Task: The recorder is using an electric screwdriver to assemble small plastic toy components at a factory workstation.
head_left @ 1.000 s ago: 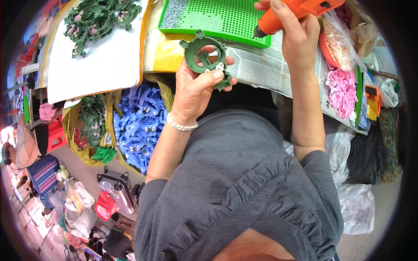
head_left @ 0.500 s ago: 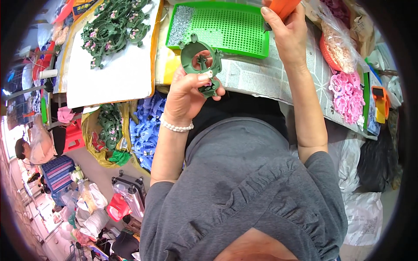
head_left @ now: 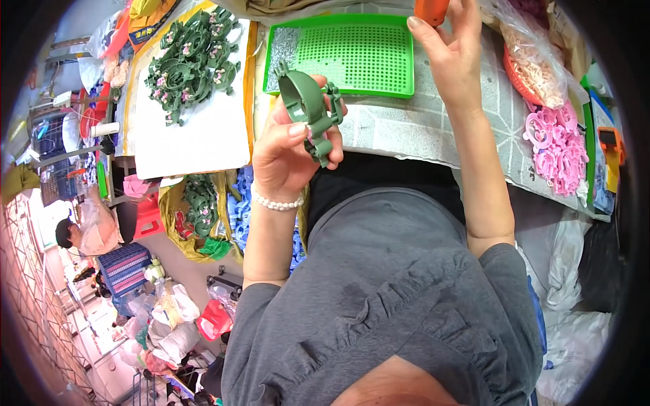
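Near the middle of the view, my left hand (head_left: 279,152) grips a dark green plastic ring-shaped part (head_left: 302,95) with small arms and lugs. The ring is turned partly edge-on, my thumb pressing on its lower end. At the upper edge, my right hand (head_left: 455,71) is closed round an orange hand tool (head_left: 431,10); most of it is cut off by the frame, so its kind cannot be told. Between and beyond the hands lies a bright green tray (head_left: 409,78) with a perforated grid and small silvery pieces (head_left: 283,46) at its left end.
Green parts with pink bits (head_left: 193,61) are piled on a white board (head_left: 196,145) at the left. Pink plastic parts (head_left: 558,149), an orange-red basket (head_left: 518,78) and an orange tape dispenser (head_left: 611,149) are at the right. A yellow bag (head_left: 177,227) stands below the board.
My left hand has turned the green part from face-on to nearly edge-on. The right hand has shifted slightly up with the orange tool. The whole view has swung a little.
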